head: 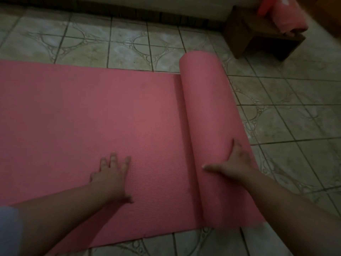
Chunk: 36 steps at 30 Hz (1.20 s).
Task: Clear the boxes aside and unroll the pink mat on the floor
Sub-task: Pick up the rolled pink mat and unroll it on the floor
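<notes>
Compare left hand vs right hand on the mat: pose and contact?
The left hand lies flat, fingers spread, palm down on the unrolled part of the mat; the right hand rests on the roll, thumb stretched towards the flat part. The left hand is low on the floor-level sheet; the right hand sits higher, on the roll's curved top. Both are bare, open and touching the same pink mat near its closer edge.
</notes>
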Each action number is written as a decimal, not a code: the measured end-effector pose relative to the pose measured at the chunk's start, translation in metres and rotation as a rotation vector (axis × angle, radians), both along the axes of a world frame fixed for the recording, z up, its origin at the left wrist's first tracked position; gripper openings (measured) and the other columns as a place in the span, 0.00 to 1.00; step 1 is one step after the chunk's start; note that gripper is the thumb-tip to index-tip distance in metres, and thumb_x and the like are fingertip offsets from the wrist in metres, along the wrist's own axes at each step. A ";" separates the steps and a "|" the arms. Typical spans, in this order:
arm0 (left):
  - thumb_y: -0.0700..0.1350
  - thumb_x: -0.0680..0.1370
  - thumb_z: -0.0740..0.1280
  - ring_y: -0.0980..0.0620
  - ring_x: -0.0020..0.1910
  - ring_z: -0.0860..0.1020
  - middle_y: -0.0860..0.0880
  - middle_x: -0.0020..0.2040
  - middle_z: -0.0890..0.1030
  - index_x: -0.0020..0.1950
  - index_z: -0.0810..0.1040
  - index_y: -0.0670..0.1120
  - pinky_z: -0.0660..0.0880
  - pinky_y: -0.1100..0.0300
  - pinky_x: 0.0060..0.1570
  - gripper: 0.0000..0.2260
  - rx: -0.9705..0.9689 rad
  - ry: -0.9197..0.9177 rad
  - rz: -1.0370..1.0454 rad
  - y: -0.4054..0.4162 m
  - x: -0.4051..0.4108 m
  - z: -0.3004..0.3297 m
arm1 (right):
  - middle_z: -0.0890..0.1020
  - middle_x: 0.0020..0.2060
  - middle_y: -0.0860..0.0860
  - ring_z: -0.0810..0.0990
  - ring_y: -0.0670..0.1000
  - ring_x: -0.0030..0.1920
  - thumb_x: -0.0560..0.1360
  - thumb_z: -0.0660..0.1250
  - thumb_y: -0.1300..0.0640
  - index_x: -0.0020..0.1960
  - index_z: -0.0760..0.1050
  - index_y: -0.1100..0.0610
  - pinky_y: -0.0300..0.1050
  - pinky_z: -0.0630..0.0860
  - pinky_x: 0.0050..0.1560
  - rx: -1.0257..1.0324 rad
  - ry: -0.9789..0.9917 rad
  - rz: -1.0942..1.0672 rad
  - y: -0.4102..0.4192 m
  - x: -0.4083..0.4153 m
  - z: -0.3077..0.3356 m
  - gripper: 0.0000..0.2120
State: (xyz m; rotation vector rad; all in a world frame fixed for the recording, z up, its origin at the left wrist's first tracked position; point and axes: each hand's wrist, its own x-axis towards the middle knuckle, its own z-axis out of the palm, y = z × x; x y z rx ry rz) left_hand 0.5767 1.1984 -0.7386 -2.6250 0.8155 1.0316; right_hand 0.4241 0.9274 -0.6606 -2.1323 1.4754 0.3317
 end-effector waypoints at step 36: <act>0.70 0.56 0.73 0.38 0.76 0.38 0.42 0.75 0.29 0.75 0.31 0.51 0.58 0.36 0.70 0.64 -0.005 0.021 -0.048 -0.014 -0.016 0.001 | 0.69 0.69 0.58 0.72 0.61 0.65 0.54 0.82 0.51 0.75 0.51 0.53 0.51 0.69 0.66 -0.084 -0.155 -0.053 -0.026 -0.009 0.005 0.58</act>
